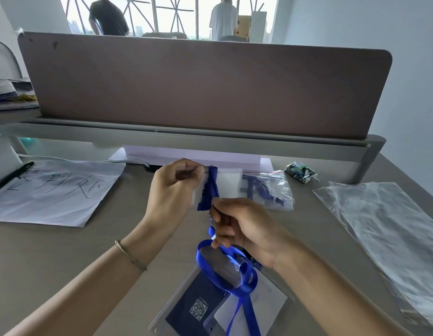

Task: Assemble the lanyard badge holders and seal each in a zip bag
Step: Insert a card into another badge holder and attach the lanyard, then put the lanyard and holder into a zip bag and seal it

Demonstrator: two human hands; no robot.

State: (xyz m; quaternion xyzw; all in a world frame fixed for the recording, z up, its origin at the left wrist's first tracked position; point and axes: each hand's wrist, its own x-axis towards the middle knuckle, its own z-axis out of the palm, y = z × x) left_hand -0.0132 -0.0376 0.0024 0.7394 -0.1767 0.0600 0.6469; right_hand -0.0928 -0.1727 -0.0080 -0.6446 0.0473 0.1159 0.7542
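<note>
Head cam view, the only one I've got. I'm seeing both hands raised over the worktop (65, 251) in the middle of the shot. The left hand (173, 190) is curling its fingers and pinching the top of a small clear zip bag (201, 190), which is hanging blurred in the air. The right hand (239, 226) is sitting just below and beside it, fingers curled round the blue lanyard (237, 282), feeding a bunched bit of the ribbon up against the bag. I can't tell how much of the ribbon is actually inside the bag.

The rest of the lanyard is looping down from the right hand and trailing over a clear badge holder (193, 309) lying flat at the near edge, with a dark card with a QR code inside it.

Further back, just past the hands, a filled zip bag (268, 190) with blue ribbon in it is lying on the worktop. A stack of empty clear bags (385, 229) is spreading along the right side. On the left there's a sheet of paper with handwriting (55, 192) and a black pen (12, 175) beside it. A small crumpled wrapper (300, 172) is sitting near the divider panel (198, 88).
</note>
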